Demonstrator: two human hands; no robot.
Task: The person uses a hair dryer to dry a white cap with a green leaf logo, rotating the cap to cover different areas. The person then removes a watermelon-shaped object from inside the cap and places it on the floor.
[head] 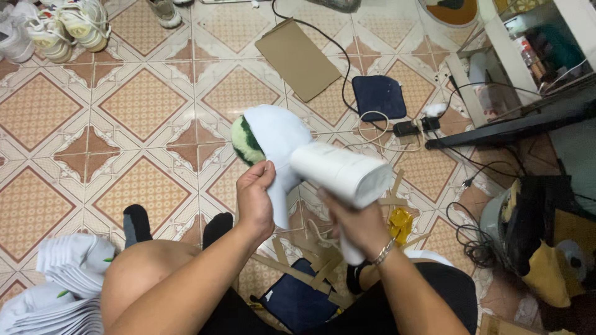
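My left hand pinches the edge of a white sock stretched over a rounded form with a green watermelon pattern. My right hand grips the handle of a white hair-dryer-like tool, blurred, with its barrel lying across the sock. Both hands hover above my knees over the tiled floor.
A stack of white socks lies at the lower left. Cardboard strips and a dark blue pad lie between my legs. Farther out are a cardboard sheet, another blue pad, cables, a power adapter, sneakers and cluttered shelves at right.
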